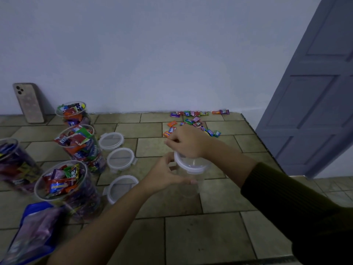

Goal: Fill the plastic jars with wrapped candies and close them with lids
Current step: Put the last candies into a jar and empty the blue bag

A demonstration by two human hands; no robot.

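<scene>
Empty clear jar [189, 185]: left hand [166, 176] fingers wrapped round its wall; right hand [188, 142] fingers closed on its lid [191, 165]

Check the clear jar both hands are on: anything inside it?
The jar looks empty below its lid: only floor tiles show through. The right hand covers the lid's far edge.

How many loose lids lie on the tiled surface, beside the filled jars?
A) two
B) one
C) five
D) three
D: three clear lids lie in a row to the right of the filled jars; a fourth lid is on the empty jar that the hands hold.
</scene>
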